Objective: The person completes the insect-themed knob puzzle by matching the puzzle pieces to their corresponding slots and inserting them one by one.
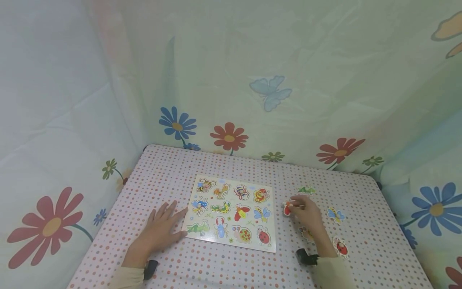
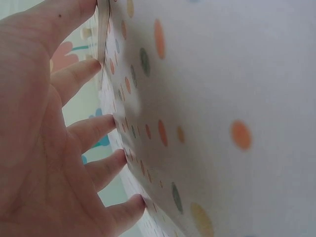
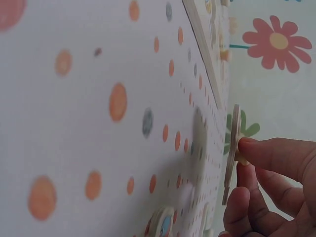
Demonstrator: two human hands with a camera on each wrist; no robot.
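A wooden insect puzzle board [image 1: 271, 247] lies on the table, with several rows of bright insect pictures. My left hand [image 1: 159, 226] rests at its left side, fingers spread and nearly straight. Its thumb and index fingertip touch or almost touch the board's edge, while the other fingertips [image 2: 132, 202] meet the tablecloth. To the right of the board, my right hand [image 1: 309, 216] pinches a small red insect puzzle piece [image 1: 287, 209] by its knob. In the right wrist view this piece [image 3: 232, 160] stands edge-on, raised off the cloth.
Loose pieces lie right of the board: a green insect [image 1: 306, 190], a blue-winged insect [image 1: 336, 215], a red ladybug [image 1: 341, 247], and one piece [image 1: 305, 233] partly hidden by my right hand. A dotted cloth [image 1: 223, 273] covers the table; flower-printed curtains [image 1: 231, 80] surround it.
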